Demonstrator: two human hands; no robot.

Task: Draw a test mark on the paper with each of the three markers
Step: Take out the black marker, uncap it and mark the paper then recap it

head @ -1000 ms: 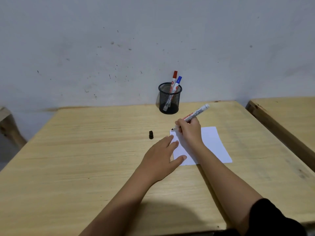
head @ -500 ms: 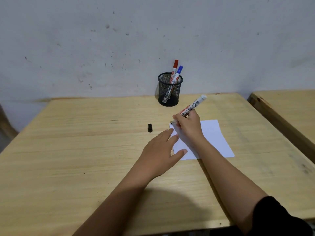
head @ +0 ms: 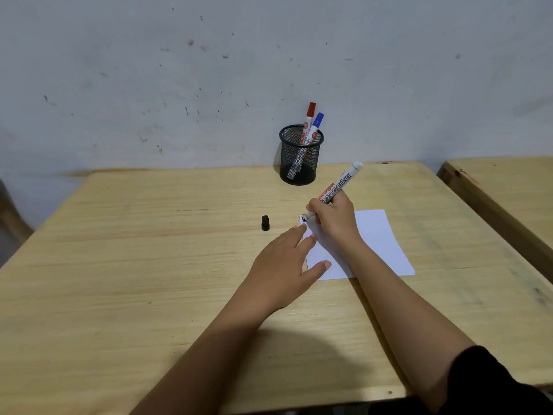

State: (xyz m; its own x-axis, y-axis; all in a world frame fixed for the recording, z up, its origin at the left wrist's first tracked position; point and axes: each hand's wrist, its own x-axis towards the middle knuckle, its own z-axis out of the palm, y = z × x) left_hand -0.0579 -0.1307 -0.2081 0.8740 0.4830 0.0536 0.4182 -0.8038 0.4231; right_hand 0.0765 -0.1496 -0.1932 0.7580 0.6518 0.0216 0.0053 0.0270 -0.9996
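A white sheet of paper (head: 377,241) lies on the wooden table (head: 149,265). My right hand (head: 335,220) grips an uncapped black board marker (head: 341,184), its tip touching the paper's far left corner, where a small dark mark shows. My left hand (head: 284,265) lies flat with fingers spread, pressing the paper's left edge. The marker's black cap (head: 265,222) stands on the table left of the paper. A red marker (head: 309,115) and a blue marker (head: 316,124) stand capped in a black mesh cup (head: 300,158) at the table's back edge.
A grey scuffed wall rises right behind the table. A second wooden table (head: 508,187) stands to the right across a narrow gap. Part of a wooden piece of furniture shows at the far left edge.
The marker tip has come down onto the paper's far left corner and a small dark mark has appeared. My left hand stays flat on the paper's edge. The camera view shifted slightly.
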